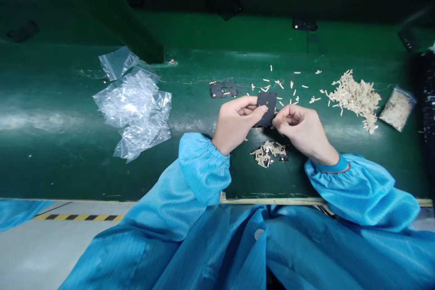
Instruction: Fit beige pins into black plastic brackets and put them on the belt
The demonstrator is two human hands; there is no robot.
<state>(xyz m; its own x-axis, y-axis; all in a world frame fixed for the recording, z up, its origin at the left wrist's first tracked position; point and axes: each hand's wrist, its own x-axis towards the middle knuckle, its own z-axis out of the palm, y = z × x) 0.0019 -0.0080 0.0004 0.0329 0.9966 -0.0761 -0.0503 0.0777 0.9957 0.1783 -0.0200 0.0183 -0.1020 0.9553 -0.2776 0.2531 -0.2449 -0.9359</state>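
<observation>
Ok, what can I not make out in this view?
Head view:
Black rectangular plate: partly hidden by the left hand and right hand.
Anything pinched by the right hand: hidden by its fingertips.
Pale beige strips: too small for details.
Small dark pieces: partly covered by strips.

Matt black plate (268,101), glossy clear plastic bags (133,111), smooth green benchtop (68,163), fine-ribbed blue cloth sleeves (204,167)

A thin black plate (267,108), almost rectangular, stands a little tilted between the person's two hands. The left hand (234,120) is covering one side of it with the fingers, and the right hand (302,127) is touching near its lower edge. On its dark face is one small pale mark.
</observation>
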